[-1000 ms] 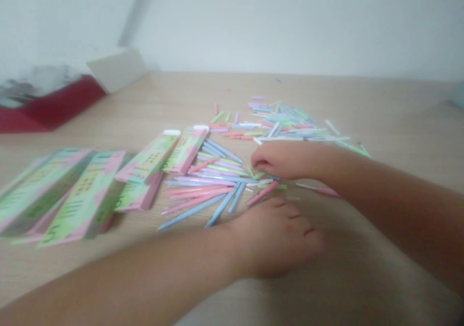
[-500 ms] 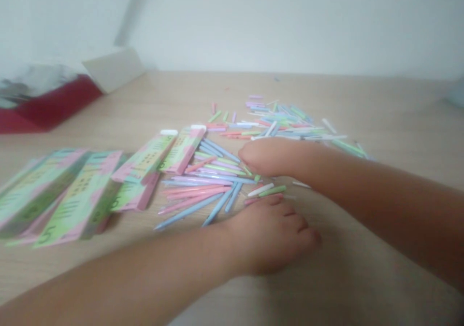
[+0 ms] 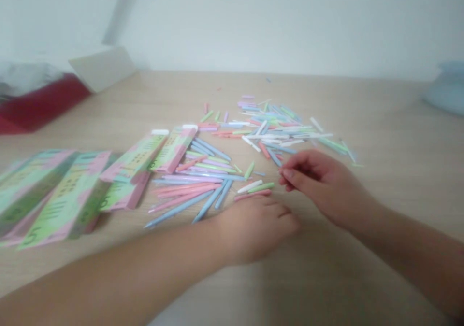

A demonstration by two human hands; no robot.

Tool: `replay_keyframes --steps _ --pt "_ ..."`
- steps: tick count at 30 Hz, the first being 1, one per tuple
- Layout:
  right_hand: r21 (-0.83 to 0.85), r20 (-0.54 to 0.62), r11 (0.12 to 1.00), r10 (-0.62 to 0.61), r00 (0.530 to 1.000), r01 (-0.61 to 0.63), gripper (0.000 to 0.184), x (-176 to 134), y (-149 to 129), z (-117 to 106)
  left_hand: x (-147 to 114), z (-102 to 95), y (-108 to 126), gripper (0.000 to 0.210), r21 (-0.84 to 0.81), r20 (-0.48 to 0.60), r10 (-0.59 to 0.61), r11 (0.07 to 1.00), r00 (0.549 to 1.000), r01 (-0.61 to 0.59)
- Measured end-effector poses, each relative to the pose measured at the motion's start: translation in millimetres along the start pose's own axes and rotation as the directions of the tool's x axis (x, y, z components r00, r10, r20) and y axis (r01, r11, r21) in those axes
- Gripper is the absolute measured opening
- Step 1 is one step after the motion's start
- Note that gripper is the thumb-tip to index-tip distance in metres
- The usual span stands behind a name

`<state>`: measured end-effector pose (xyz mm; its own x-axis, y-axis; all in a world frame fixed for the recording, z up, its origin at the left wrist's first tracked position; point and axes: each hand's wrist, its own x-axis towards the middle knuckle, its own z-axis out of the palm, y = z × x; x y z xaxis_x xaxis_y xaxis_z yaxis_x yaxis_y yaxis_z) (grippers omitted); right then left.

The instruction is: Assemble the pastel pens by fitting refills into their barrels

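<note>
My left hand [image 3: 259,232] lies low over the table, its fingers curled under, so whatever is in them is hidden. Just beyond its knuckles are a white cap-like piece [image 3: 250,186], a green one [image 3: 261,187] and a pink one [image 3: 253,194]. My right hand [image 3: 319,183] is closed in a pinch, thumb against forefinger; what it holds, if anything, is too blurred to make out. A short blue stick [image 3: 274,157] lies by its fingertips. Slim pastel pens [image 3: 192,189] are fanned out left of both hands.
Several short pastel pieces [image 3: 279,118] are scattered farther back. Green-and-pink printed boxes [image 3: 67,195] lie at the left, two more overlapping near the pens. A red box [image 3: 47,99] with an open flap stands back left. Something pale blue [image 3: 445,92] sits at the right edge.
My right hand has drawn back from the scattered pieces toward me and now shows its pinched fingers. My left hand stays near the same spot. The view has shifted slightly right.
</note>
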<state>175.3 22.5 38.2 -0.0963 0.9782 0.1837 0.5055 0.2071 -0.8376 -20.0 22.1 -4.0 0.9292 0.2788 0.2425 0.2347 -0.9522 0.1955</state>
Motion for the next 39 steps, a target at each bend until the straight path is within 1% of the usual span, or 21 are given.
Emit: replay_keyframes --steps 1,2,3,4,6,8,10,13,16,19,21,23,24,26,28,31,35,39 --pt "0.121 -0.018 0.989 0.088 0.996 -0.085 0.02 -15 8 -2 0 0.6 -1 0.02 -0.012 0.0 -0.022 1.0 1.0 0.022" --pt "0.2 -0.026 0.967 0.164 0.986 -0.156 0.024 -28 15 -3 0 1.2 -1 0.021 -0.022 -0.011 -0.051 0.998 0.999 0.051" --pt "0.245 -0.045 0.948 0.221 0.974 -0.204 0.028 -40 22 -4 0 1.9 -2 0.022 -0.022 -0.029 -0.072 0.997 0.997 0.071" --pt "0.247 -0.053 0.938 0.264 0.963 -0.243 0.031 -49 27 -5 -1 2.5 -2 0.023 -0.022 -0.044 -0.083 0.996 0.996 0.082" --pt "0.224 -0.11 0.938 0.293 0.95 -0.264 0.037 -60 35 -7 -2 3.2 -3 0.023 -0.008 -0.078 -0.087 0.996 0.993 0.087" --pt "0.191 -0.131 0.948 0.281 0.951 -0.254 0.039 -63 39 -7 -2 2.6 -3 0.023 -0.003 -0.076 -0.127 0.992 0.989 0.127" --pt "0.176 -0.104 0.958 0.246 0.964 -0.226 0.036 -63 41 -5 -1 0.6 -3 0.023 -0.001 -0.07 -0.212 0.977 0.975 0.213" --pt "0.181 -0.085 0.972 0.165 0.983 -0.147 0.03 -61 44 -1 0 -4.1 -2 0.025 -0.013 -0.117 -0.332 0.943 0.936 0.333" --pt "0.205 -0.085 0.972 0.13 0.988 -0.11 0.025 -60 46 2 0 -7.9 3 0.026 -0.095 -0.168 -0.418 0.908 0.893 0.407" --pt "0.247 -0.076 0.964 0.117 0.99 -0.095 0.026 -60 48 3 -2 -6.2 13 0.025 -0.201 -0.166 -0.526 0.846 0.834 0.493" --pt "0.267 -0.076 0.962 0.087 0.993 -0.063 0.028 -59 51 5 -3 -1.0 20 0.026 -0.297 -0.176 -0.6 0.788 0.781 0.539" --pt "0.272 -0.066 0.962 0.045 0.997 -0.026 0.027 -58 55 8 -3 5.6 25 0.026 -0.426 -0.203 -0.675 0.713 0.709 0.557" --pt "0.272 -0.054 0.962 0.026 0.998 -0.01 0.026 -57 57 9 -2 8.7 26 0.027 -0.442 -0.216 -0.696 0.695 0.685 0.566" --pt "0.271 -0.03 0.963 0.0 1.0 0.008 0.025 -56 59 11 0 13.3 26 0.029 -0.46 -0.231 -0.711 0.681 0.664 0.57" --pt "0.28 -0.014 0.96 -0.009 1.0 0.013 0.023 -55 60 13 2 15.1 25 0.029 -0.469 -0.235 -0.705 0.685 0.669 0.557" --pt "0.313 0.006 0.95 -0.013 1.0 0.011 0.021 -55 58 13 4 14.2 23 0.029 -0.48 -0.227 -0.682 0.699 0.695 0.53" --pt "0.336 0.015 0.942 -0.016 1.0 0.01 0.022 -55 56 13 3 11.5 21 0.033 -0.492 -0.212 -0.66 0.71 0.721 0.504" --pt "0.338 0.013 0.941 -0.007 1.0 0.002 0.021 -55 60 15 1 10.1 20 0.034 -0.522 -0.198 -0.658 0.698 0.726 0.49"
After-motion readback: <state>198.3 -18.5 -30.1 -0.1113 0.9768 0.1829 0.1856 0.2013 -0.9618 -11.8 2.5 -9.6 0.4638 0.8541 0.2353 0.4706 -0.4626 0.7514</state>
